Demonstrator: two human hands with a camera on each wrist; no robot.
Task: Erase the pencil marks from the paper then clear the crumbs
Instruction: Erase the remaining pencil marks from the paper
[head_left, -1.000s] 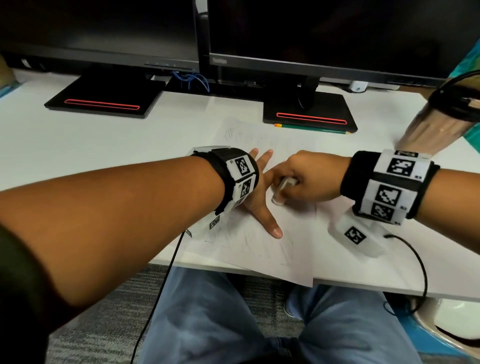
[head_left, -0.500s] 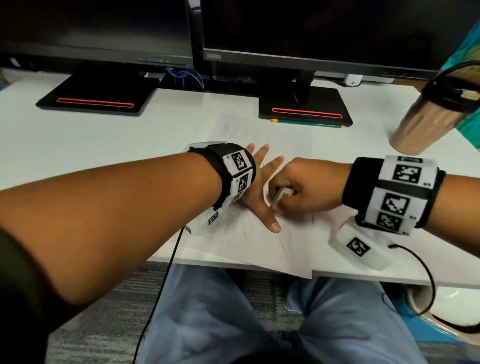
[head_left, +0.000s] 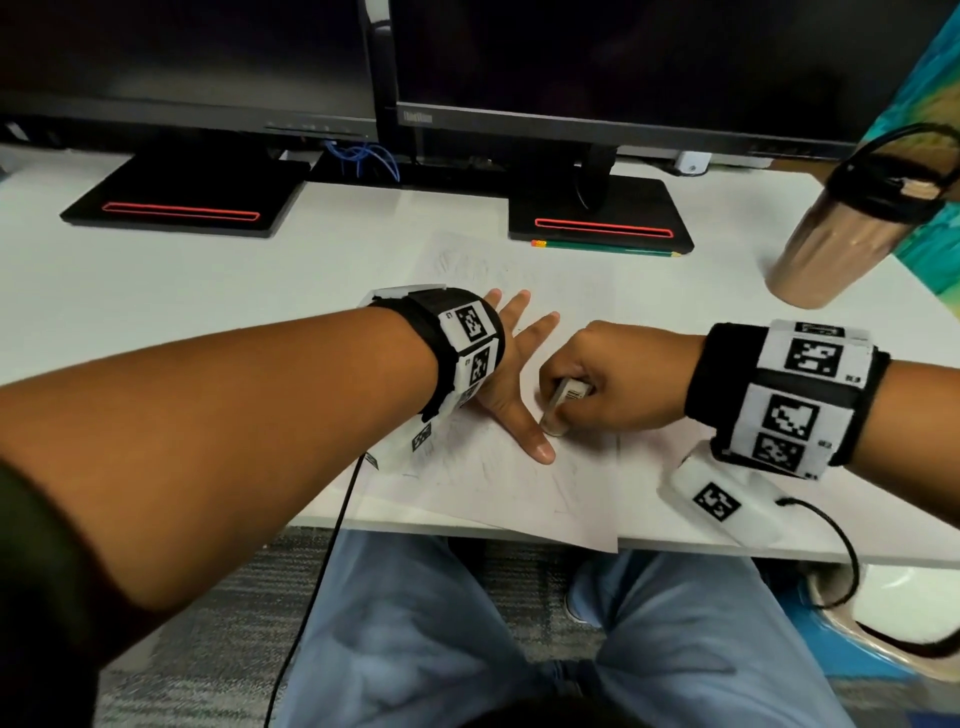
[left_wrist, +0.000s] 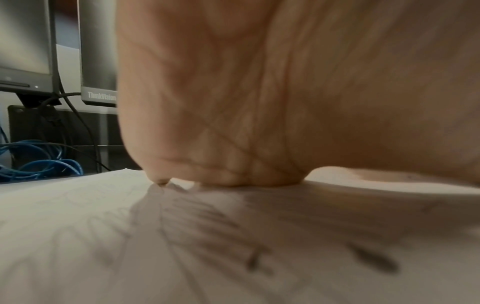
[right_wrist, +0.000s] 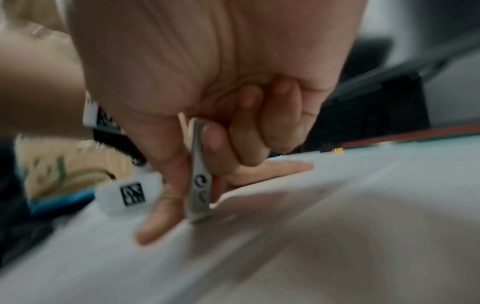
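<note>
A white sheet of paper (head_left: 488, 483) with faint pencil scribbles lies on the white desk, its near corner hanging over the front edge. My left hand (head_left: 511, 371) lies flat on the paper with fingers spread, holding it down; the left wrist view shows the palm (left_wrist: 259, 123) pressed onto the marked paper (left_wrist: 130, 236). My right hand (head_left: 597, 382) grips a white eraser (head_left: 558, 402) in a sleeve, its lower end pressed on the paper right beside the left thumb. In the right wrist view the eraser (right_wrist: 198, 174) is pinched between thumb and fingers, its tip on the sheet.
Two monitors stand at the back on black bases (head_left: 597, 215). A green pencil (head_left: 608, 249) lies by the right base. A brown tumbler (head_left: 841, 244) stands at the right. Blue cables (head_left: 363, 156) sit behind. My legs in jeans are below the desk edge.
The right hand has slid the eraser a little toward me along the left thumb. The left hand stays flat on the paper.
</note>
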